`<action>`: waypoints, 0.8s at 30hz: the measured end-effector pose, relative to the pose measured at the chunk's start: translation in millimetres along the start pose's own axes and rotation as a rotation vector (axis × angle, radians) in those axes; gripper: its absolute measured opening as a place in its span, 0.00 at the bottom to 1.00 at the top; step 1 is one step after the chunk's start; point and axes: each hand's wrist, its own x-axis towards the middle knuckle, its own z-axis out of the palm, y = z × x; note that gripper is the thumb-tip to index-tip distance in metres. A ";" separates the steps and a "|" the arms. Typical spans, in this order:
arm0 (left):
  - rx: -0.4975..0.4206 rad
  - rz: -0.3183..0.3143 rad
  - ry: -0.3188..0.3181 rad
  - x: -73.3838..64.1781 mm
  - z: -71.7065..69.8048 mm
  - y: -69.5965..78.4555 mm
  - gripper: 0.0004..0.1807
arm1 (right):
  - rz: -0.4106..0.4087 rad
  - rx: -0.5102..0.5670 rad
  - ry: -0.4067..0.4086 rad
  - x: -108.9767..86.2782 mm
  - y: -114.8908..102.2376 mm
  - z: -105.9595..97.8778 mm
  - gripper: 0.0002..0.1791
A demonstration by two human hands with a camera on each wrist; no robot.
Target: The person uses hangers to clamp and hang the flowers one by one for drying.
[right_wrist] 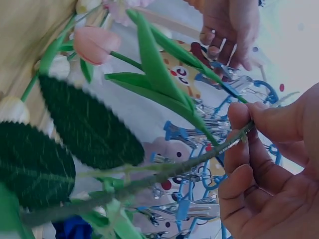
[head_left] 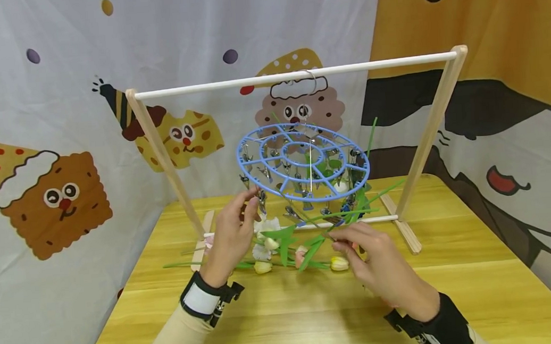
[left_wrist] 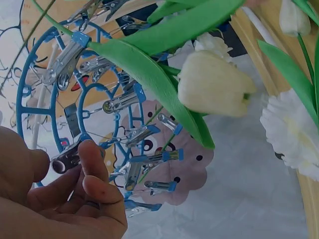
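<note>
A wide blue rack [head_left: 368, 167] hangs far. Near right, my right hand [head_left: 377, 258] pinches 1 stem [right_wrist: 167, 172] near its bare end; probably light, springy, best held there. My left hand [head_left: 231, 227] grips 1 clip [left_wrist: 64, 160] at the rack's left rim.

Blue hanger [head_left: 304, 165], green stem [right_wrist: 149, 180]

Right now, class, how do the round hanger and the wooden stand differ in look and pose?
Colour: the hanger is blue, while the stand has pale wooden legs and white bars.
Shape: the hanger is made of round rings; the stand is a straight-sided frame.
Pose: the hanger hangs from the stand's top bar; the stand rests on the table.
Both are open frames.
</note>
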 end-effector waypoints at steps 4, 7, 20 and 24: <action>-0.045 0.008 -0.005 1.9 3.1 1.4 0.17 | 0.002 0.018 0.007 2.2 -2.6 -3.1 0.21; -0.077 0.017 -0.009 1.8 4.8 2.9 0.16 | 0.011 0.026 0.012 3.2 -4.9 -5.4 0.21; -0.199 0.005 -0.064 1.9 12.8 10.2 0.12 | 0.072 0.097 0.031 8.6 -10.4 -12.7 0.20; -0.232 -0.007 -0.093 1.5 15.5 13.4 0.10 | 0.086 0.122 0.026 10.2 -11.6 -13.7 0.20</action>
